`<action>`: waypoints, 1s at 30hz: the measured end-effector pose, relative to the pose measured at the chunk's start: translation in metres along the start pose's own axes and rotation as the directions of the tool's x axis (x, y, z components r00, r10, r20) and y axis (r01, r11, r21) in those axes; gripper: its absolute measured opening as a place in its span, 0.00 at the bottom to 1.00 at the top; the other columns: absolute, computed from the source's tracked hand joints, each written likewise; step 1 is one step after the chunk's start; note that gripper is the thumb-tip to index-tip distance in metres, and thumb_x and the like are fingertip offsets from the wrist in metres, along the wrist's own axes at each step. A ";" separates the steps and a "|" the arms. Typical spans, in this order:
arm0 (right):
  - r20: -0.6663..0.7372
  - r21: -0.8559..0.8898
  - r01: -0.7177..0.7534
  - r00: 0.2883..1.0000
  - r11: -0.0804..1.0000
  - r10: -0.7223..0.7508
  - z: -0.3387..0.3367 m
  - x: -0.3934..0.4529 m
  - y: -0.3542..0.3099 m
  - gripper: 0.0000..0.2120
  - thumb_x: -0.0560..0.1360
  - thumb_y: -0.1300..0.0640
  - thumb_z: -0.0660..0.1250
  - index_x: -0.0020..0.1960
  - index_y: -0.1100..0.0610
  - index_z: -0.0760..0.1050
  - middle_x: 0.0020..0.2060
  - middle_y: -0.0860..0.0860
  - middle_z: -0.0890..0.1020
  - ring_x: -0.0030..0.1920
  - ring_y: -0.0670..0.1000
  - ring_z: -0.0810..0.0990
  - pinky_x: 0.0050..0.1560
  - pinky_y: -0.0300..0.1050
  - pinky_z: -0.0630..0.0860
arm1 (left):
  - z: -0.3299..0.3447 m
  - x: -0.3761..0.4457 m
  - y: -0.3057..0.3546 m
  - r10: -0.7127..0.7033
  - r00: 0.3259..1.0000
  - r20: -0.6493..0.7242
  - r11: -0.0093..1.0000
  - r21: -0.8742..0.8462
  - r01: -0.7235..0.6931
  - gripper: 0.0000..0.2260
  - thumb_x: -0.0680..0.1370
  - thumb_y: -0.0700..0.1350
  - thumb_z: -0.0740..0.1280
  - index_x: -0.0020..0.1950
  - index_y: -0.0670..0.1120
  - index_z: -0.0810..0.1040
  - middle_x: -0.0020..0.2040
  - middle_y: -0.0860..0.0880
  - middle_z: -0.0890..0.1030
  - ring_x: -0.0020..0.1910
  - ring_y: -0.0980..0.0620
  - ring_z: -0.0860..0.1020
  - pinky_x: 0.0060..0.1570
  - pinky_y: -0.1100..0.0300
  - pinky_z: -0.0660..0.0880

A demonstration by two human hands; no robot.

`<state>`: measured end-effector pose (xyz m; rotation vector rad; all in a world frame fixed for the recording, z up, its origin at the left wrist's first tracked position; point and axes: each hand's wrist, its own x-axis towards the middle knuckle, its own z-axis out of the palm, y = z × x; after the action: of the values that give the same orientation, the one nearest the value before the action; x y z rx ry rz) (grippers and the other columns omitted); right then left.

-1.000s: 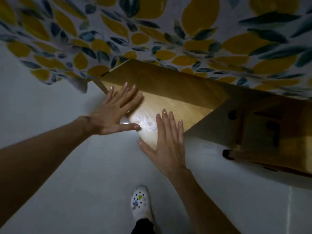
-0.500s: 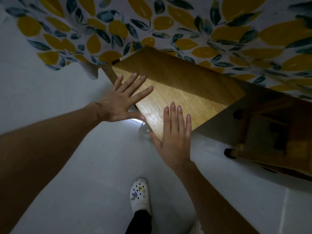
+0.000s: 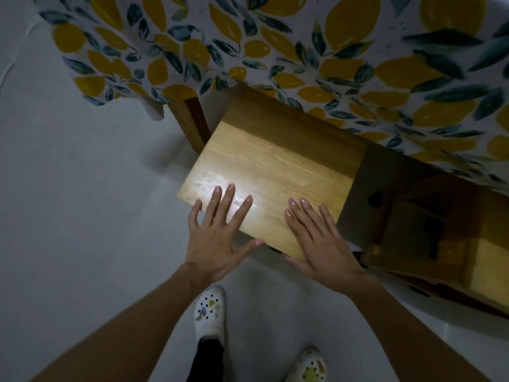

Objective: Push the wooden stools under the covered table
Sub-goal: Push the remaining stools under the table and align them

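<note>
A wooden stool (image 3: 278,164) with a flat rectangular seat stands partly under the table covered by a lemon-and-leaf cloth (image 3: 303,51); its far edge lies in the cloth's shadow. My left hand (image 3: 217,232) rests flat with spread fingers on the seat's near left corner. My right hand (image 3: 316,238) lies flat on the seat's near right part. Neither hand grips anything. A second wooden stool (image 3: 446,244) stands to the right, half under the cloth's edge, with nothing touching it.
A wooden table leg (image 3: 190,122) stands just left of the first stool. Pale floor (image 3: 82,216) stretches to the left and toward me. My feet in white clogs (image 3: 209,312) stand just behind the stool.
My view has swung so the stool's seat now faces me squarely. Both hands have shifted toward the seat's near edge, staying flat on it.
</note>
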<state>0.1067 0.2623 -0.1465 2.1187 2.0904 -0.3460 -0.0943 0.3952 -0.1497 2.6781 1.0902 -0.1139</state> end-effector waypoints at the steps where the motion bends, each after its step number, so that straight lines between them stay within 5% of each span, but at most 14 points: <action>1: -0.004 0.010 -0.002 1.000 1.000 0.002 -0.002 -0.003 0.001 0.40 0.76 0.36 0.57 0.78 0.60 0.53 0.79 0.57 0.50 0.78 0.56 0.44 0.75 0.61 0.47 | -0.002 0.000 0.005 -0.020 1.000 -0.003 1.000 -0.001 0.020 0.34 0.73 0.72 0.52 0.76 0.58 0.56 0.78 0.45 0.56 0.77 0.44 0.54 0.68 0.44 0.50; 4: -0.044 0.100 -0.154 0.986 0.983 0.159 -0.002 -0.002 -0.014 0.44 0.72 0.34 0.59 0.78 0.58 0.53 0.79 0.58 0.47 0.78 0.59 0.42 0.75 0.62 0.44 | -0.009 0.014 0.001 0.029 0.999 -0.020 1.000 0.005 -0.029 0.34 0.71 0.73 0.54 0.71 0.55 0.66 0.73 0.42 0.65 0.74 0.40 0.59 0.69 0.44 0.50; 8: -0.072 0.130 -0.354 0.928 0.926 0.365 0.003 0.012 -0.032 0.51 0.70 0.24 0.53 0.79 0.57 0.49 0.78 0.60 0.48 0.78 0.60 0.44 0.75 0.64 0.45 | -0.009 0.030 -0.017 0.116 0.993 0.031 0.991 0.064 -0.118 0.41 0.69 0.77 0.51 0.77 0.60 0.47 0.79 0.46 0.43 0.76 0.39 0.38 0.71 0.34 0.41; 30: -0.154 0.163 -0.396 0.895 0.904 0.420 -0.020 0.139 -0.040 0.50 0.67 0.23 0.52 0.78 0.55 0.53 0.78 0.57 0.53 0.78 0.57 0.49 0.76 0.61 0.46 | -0.036 0.121 -0.113 0.123 0.990 -0.064 0.991 0.051 -0.120 0.40 0.67 0.78 0.52 0.76 0.64 0.48 0.79 0.52 0.46 0.77 0.42 0.41 0.73 0.36 0.44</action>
<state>0.0691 0.4028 -0.1612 2.6843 1.6716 -0.2389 -0.0874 0.5643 -0.1576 2.8013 0.9505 -0.0287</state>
